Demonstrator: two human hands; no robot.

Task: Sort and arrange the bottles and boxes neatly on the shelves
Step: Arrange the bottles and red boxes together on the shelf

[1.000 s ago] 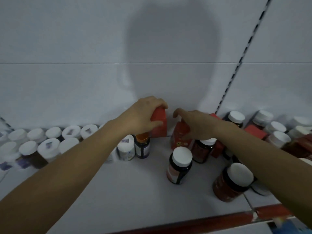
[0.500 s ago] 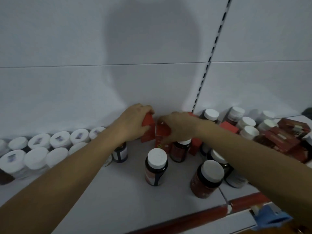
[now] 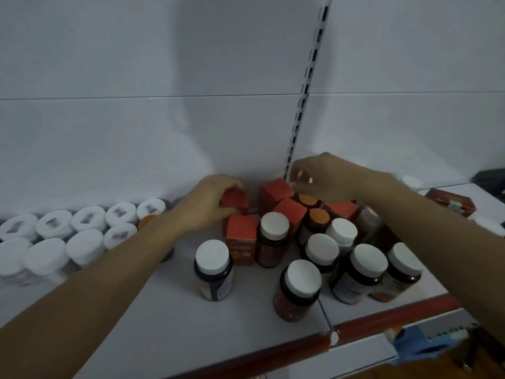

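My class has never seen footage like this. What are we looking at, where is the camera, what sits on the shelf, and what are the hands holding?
There is no machine here: a person works with two bare hands. The single picture comes from a camera worn on the person's head, looking forward and down, so both forearms reach in from the near side. The white shelf carries dark bottles with white caps, two orange-capped bottles, several red boxes and, at the left, a block of white-lidded jars. The left hand grips one red box near the back wall. The right hand hovers, fingers curled, above the orange-capped bottles; blur hides whether it holds anything.
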